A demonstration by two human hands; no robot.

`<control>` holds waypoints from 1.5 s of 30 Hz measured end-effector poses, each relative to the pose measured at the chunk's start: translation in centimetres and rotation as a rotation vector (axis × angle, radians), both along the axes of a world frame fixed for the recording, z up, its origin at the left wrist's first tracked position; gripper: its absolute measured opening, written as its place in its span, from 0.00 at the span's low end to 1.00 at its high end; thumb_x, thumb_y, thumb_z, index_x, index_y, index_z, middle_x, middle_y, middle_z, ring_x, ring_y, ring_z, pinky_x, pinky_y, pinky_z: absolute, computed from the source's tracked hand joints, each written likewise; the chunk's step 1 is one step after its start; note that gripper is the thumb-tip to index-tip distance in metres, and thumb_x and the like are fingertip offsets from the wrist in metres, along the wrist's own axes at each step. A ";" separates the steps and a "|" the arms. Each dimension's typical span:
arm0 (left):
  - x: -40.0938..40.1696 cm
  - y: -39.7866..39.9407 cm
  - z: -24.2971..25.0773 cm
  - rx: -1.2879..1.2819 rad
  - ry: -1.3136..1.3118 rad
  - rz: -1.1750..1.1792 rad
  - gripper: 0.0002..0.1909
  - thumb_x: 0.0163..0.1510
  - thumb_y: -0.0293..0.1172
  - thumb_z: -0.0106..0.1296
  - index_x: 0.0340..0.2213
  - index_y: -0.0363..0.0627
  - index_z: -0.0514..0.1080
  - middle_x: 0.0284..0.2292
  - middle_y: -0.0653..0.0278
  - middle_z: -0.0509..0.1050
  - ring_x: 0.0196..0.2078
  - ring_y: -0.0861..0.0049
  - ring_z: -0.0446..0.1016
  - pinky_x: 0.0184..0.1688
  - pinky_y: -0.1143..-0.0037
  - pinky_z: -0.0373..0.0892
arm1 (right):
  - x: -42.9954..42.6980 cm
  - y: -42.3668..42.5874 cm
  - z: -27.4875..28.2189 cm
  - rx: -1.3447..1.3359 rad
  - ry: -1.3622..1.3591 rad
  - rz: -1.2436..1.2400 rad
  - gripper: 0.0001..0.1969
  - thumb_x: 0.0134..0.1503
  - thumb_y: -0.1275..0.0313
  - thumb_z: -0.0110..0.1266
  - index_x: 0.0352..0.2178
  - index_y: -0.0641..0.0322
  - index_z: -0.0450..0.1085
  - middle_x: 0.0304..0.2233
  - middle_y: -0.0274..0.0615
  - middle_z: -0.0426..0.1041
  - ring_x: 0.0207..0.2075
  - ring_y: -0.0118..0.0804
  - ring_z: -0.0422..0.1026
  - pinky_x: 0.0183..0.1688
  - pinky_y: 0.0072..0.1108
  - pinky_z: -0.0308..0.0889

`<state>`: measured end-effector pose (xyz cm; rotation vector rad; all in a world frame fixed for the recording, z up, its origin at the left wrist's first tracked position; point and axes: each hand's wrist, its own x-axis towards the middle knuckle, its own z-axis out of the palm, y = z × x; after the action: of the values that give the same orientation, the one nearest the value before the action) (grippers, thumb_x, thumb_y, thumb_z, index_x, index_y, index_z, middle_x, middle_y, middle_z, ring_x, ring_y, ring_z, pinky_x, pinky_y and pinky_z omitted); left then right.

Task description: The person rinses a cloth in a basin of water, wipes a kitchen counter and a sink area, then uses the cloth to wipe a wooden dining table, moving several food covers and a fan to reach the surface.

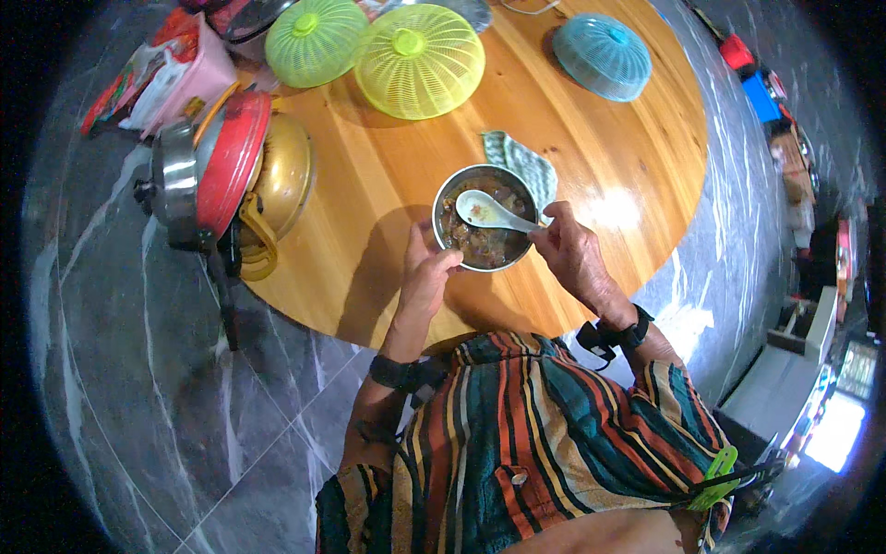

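A round metal bowl (443,246) holds brown food in liquid. My left hand (427,273) grips its lower left rim, the thumb on top and the fingers along the outer side. Between the thumb and fingers of my right hand (571,253) is the handle of a white soup spoon (484,210). The spoon's head lies over the food, inside the rim, with a little liquid and some bits in it. Just behind the bowl, a green and white checked cloth (522,163) rests on the table.
The round wooden table (387,173) bears yellow-green mesh food covers (419,62) at the back and a blue one (602,57) at the back right. Stacked pots and pans, including a red pan (232,163) and a gold one (287,173), stand at the left edge beside a pink container (201,73).
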<state>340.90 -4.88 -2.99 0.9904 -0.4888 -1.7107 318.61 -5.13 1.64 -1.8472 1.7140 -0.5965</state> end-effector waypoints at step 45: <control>-12.0 -1.8 0.1 0.018 0.029 -0.530 0.28 0.42 0.22 0.51 0.47 0.35 0.57 0.38 0.56 0.70 0.36 0.75 0.74 0.34 0.77 0.76 | -9.4 9.8 2.6 -0.329 -0.286 -0.389 0.05 0.47 0.81 0.55 0.26 0.65 0.66 0.20 0.37 0.69 0.21 0.25 0.68 0.21 0.19 0.63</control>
<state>328.88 -6.71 -2.89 0.8957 -0.7672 -2.1962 309.22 4.66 4.22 -1.5341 1.8674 -1.3006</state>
